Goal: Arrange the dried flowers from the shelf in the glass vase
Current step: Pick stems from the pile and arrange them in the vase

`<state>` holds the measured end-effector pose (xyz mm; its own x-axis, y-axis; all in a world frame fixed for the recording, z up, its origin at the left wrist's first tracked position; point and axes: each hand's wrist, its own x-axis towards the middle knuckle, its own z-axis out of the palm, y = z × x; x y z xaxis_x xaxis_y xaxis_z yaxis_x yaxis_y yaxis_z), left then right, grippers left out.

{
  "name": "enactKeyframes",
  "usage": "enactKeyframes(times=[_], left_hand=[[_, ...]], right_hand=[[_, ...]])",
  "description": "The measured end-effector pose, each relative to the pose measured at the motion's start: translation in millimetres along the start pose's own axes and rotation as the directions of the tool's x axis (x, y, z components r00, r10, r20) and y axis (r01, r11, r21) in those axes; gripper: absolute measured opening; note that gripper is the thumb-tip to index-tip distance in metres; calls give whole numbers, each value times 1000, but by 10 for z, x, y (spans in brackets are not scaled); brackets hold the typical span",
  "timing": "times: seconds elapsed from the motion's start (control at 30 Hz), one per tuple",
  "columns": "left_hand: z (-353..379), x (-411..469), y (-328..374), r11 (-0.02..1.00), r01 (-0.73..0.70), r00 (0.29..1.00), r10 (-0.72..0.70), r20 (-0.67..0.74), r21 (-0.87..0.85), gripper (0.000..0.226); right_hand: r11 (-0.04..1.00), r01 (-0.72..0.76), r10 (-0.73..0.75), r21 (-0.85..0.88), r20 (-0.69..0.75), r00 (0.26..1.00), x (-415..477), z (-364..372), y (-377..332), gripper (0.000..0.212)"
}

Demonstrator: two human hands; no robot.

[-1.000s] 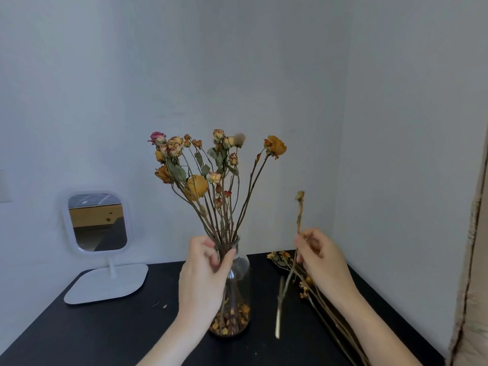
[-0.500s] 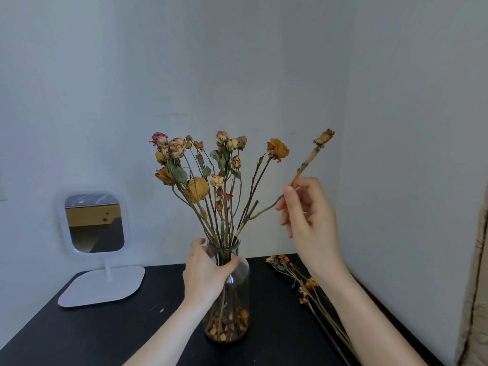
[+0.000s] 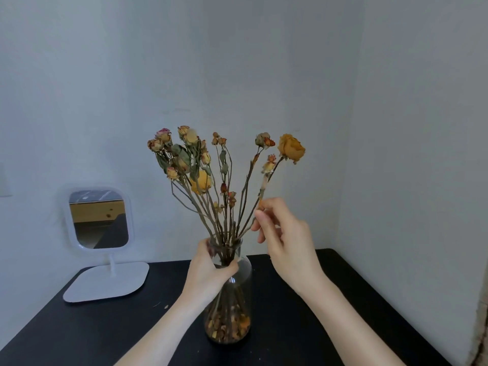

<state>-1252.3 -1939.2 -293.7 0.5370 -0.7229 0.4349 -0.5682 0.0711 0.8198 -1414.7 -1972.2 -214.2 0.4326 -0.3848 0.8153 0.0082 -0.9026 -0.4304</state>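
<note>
A clear glass vase [image 3: 241,291] stands on the black shelf top [image 3: 111,328], with dried petals heaped at its bottom. Several dried roses [image 3: 203,165] fan out of its neck, a large orange bloom [image 3: 291,148] at the right. My left hand [image 3: 208,270] is wrapped around the vase's neck. My right hand [image 3: 285,239] pinches a thin dried stem [image 3: 264,186] with a small pale bud, held upright among the right-hand stems, its lower end near the vase's mouth. The loose flowers behind my right arm are hidden.
A white square mirror on a flat stand [image 3: 99,220] sits at the back left of the shelf top. White walls close in behind and to the right, forming a corner. A brown edge [image 3: 479,326] shows at the far right.
My right hand has lowered and moved left, bringing the single stem from a slanted pose beside the bunch to upright among the vase's stems. My left hand stays on the neck.
</note>
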Motion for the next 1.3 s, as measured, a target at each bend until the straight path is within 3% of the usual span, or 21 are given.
enactKeyframes(times=[0.23,0.47,0.83,1.3], left_hand=[[-20,0,15,1000,-25,999,25,20,-7,63],[-31,-23,26,999,-15,1000,15,6,-38,63],[-30,-37,30,1000,3,1000,-3,-10,-31,66],[-39,-72,55,999,30,1000,-30,-3,-12,72]], right_hand=[[992,2,1,-122,22,1000,34,103,5,19],[978,-104,111,-182,27,993,80,223,64,5],[940,-279,287,-195,14,958,164,420,35,12],[923,-257,273,-287,18,962,129,475,41,13]])
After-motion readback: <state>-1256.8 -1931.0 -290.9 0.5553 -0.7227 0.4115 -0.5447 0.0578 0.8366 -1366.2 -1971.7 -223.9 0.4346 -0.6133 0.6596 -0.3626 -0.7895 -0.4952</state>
